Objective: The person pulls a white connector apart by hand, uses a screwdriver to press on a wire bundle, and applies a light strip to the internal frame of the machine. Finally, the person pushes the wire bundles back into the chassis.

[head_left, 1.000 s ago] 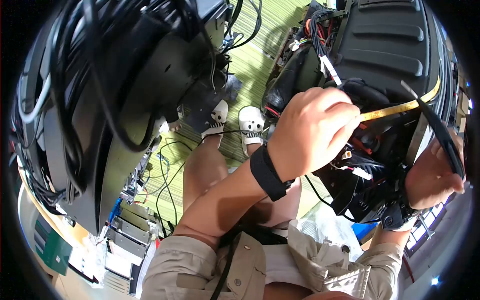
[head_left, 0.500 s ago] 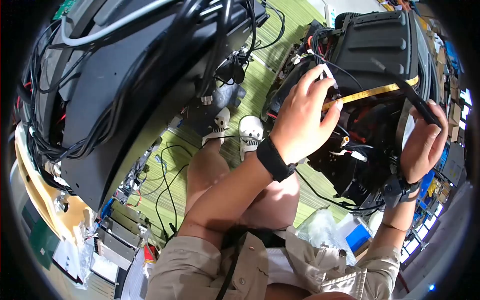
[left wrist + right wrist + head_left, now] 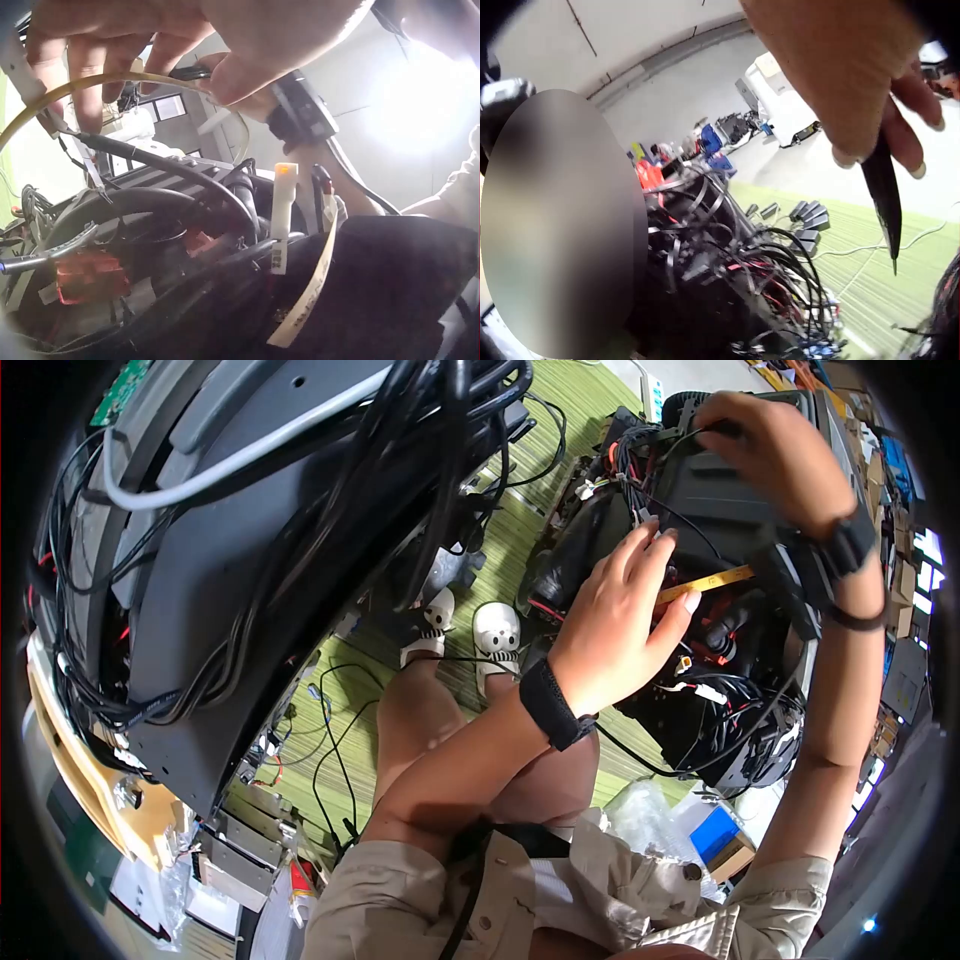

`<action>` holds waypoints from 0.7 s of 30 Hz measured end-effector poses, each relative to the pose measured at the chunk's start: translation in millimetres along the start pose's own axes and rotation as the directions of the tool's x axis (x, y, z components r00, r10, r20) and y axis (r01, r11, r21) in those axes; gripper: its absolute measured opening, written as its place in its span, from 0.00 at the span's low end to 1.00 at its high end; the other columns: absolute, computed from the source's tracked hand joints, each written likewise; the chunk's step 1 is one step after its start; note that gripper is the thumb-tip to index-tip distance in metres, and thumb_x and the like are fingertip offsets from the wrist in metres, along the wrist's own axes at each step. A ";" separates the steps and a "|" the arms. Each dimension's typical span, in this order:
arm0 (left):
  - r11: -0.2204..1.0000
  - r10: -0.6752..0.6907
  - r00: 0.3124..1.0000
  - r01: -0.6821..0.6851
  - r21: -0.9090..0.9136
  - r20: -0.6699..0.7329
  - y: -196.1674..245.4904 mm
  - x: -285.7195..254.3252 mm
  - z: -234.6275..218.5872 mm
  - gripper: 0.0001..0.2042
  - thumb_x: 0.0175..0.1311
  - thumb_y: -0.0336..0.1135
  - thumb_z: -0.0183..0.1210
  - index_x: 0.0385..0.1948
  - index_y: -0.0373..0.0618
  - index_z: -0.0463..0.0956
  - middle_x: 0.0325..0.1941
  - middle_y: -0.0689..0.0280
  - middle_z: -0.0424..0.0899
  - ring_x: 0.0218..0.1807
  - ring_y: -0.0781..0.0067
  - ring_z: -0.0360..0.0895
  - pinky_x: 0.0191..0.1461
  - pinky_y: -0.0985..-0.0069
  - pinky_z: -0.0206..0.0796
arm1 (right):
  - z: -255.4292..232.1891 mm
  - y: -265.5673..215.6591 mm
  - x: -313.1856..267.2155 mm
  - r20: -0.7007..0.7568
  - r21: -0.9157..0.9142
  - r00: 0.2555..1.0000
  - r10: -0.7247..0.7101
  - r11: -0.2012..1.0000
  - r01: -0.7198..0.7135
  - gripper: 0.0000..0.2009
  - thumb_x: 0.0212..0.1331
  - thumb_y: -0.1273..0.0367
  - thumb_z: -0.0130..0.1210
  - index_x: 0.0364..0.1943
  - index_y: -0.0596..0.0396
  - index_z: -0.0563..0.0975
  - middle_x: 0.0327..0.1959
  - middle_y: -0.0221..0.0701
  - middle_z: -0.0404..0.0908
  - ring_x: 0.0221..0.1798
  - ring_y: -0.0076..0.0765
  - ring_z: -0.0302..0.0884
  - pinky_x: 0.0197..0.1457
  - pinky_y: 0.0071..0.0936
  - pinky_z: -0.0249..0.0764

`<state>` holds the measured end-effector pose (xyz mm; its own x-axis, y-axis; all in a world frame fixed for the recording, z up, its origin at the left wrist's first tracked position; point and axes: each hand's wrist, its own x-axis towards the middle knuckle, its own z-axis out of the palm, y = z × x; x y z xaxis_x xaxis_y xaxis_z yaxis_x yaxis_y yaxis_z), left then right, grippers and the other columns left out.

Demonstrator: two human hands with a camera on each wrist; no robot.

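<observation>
In the head view my left hand (image 3: 615, 625) is over the black wiring housing, fingers extended and thumb apart. A yellow strip (image 3: 722, 578) runs beside its thumb and fingers. The left wrist view shows the strip (image 3: 112, 77) curving past the spread fingers, touching near the thumb tip. White tags (image 3: 285, 217) and a red connector (image 3: 90, 277) lie among cables below. My right hand (image 3: 790, 460) is raised over the ribbed black panel (image 3: 715, 490). In the right wrist view its fingers grip a black tapered piece (image 3: 885, 195) with a thin tip pointing down.
A large dark panel (image 3: 240, 580) draped with cables stands on the left. Loose black cables cross the green floor (image 3: 350, 760). Clear plastic (image 3: 640, 810) and a blue item (image 3: 713, 832) lie at lower right.
My right hand has moved up and left across the ribbed panel with the black piece. My left hand has unbent its fingers from the yellow strip and shifted slightly down.
</observation>
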<state>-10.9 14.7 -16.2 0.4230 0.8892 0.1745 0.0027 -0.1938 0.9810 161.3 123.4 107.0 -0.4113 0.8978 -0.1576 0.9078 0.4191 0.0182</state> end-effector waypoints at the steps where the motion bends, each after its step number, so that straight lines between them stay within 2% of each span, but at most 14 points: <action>1: 1.000 0.003 1.000 -0.003 0.002 -0.012 -1.2 0.0 0.4 0.24 0.62 0.38 0.57 0.56 0.33 0.64 0.60 0.43 0.66 0.62 0.44 0.65 0.64 0.61 0.58 | 6.2 -4.2 6.7 0.148 0.008 0.983 0.107 0.994 -0.109 0.09 0.53 0.67 0.57 0.34 0.57 0.78 0.29 0.43 0.79 0.35 0.49 0.78 0.39 0.38 0.74; 4: 1.000 0.010 1.000 -0.009 0.009 -0.005 -3.7 3.0 -0.2 0.24 0.62 0.37 0.56 0.56 0.33 0.64 0.60 0.44 0.67 0.62 0.45 0.65 0.64 0.61 0.58 | 29.4 1.6 5.6 0.290 0.014 0.954 0.083 0.996 -0.091 0.09 0.52 0.67 0.57 0.34 0.56 0.80 0.30 0.42 0.80 0.37 0.49 0.78 0.42 0.39 0.74; 7: 1.000 0.005 1.000 -0.005 0.001 0.011 -2.3 7.1 -2.6 0.23 0.62 0.36 0.56 0.56 0.33 0.64 0.60 0.44 0.67 0.61 0.45 0.66 0.64 0.61 0.58 | 24.5 -4.0 5.5 0.298 0.123 0.951 0.086 0.984 -0.127 0.08 0.50 0.68 0.58 0.34 0.56 0.81 0.31 0.42 0.80 0.38 0.49 0.78 0.43 0.38 0.74; 13: 0.996 0.064 0.998 -0.062 0.066 -0.020 -11.5 16.4 -0.6 0.23 0.62 0.36 0.53 0.54 0.30 0.63 0.60 0.41 0.65 0.56 0.43 0.68 0.60 0.58 0.60 | 24.6 -6.8 5.3 0.368 0.106 0.928 0.054 0.989 -0.100 0.09 0.49 0.69 0.58 0.33 0.57 0.81 0.31 0.42 0.81 0.38 0.49 0.78 0.44 0.38 0.73; 15: 0.995 -0.017 1.000 0.018 0.100 -0.010 -10.6 17.5 -3.2 0.22 0.61 0.33 0.55 0.55 0.32 0.65 0.60 0.43 0.66 0.60 0.43 0.66 0.64 0.60 0.58 | 24.0 -9.0 5.6 0.438 0.281 0.893 -0.103 0.959 -0.027 0.09 0.49 0.68 0.58 0.33 0.57 0.81 0.32 0.42 0.81 0.39 0.49 0.78 0.44 0.38 0.73; 16: 0.991 -0.001 1.000 0.005 0.134 -0.026 -11.7 18.3 -4.4 0.22 0.59 0.31 0.55 0.55 0.31 0.65 0.61 0.43 0.67 0.60 0.43 0.66 0.64 0.60 0.58 | 22.5 -12.1 5.1 0.441 0.354 0.886 -0.140 0.935 -0.028 0.09 0.49 0.68 0.58 0.33 0.58 0.81 0.32 0.41 0.81 0.39 0.49 0.78 0.44 0.38 0.73; 19: 0.966 0.039 0.999 -0.030 0.256 -0.033 -19.5 20.4 -2.2 0.22 0.57 0.29 0.52 0.54 0.30 0.65 0.60 0.43 0.67 0.60 0.44 0.66 0.63 0.60 0.57 | 18.1 -13.9 7.1 0.507 0.299 0.855 -0.112 0.953 -0.052 0.09 0.50 0.68 0.58 0.33 0.58 0.80 0.32 0.41 0.81 0.39 0.49 0.78 0.43 0.38 0.73; 20: 0.967 0.033 0.999 -0.023 0.253 -0.035 -22.4 18.9 2.1 0.22 0.57 0.29 0.52 0.54 0.30 0.65 0.60 0.43 0.67 0.60 0.44 0.66 0.63 0.60 0.57 | 18.7 -13.5 6.7 0.482 0.329 0.865 -0.138 0.944 -0.033 0.09 0.50 0.68 0.58 0.33 0.58 0.80 0.31 0.41 0.81 0.38 0.49 0.78 0.42 0.38 0.73; 21: 0.966 -0.025 1.000 0.027 0.257 -0.013 -23.8 18.6 6.1 0.21 0.57 0.30 0.52 0.53 0.30 0.65 0.55 0.43 0.71 0.56 0.45 0.69 0.61 0.60 0.60 | 18.8 -13.4 6.3 0.486 0.330 0.862 -0.142 0.943 -0.031 0.09 0.50 0.68 0.58 0.33 0.58 0.80 0.31 0.41 0.81 0.38 0.49 0.78 0.42 0.38 0.73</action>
<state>2.4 33.3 -36.8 0.4110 0.8990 0.1510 0.2468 -0.2692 0.9309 148.1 120.9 87.2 -0.4434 0.6487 -0.6185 0.8963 0.3226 -0.3042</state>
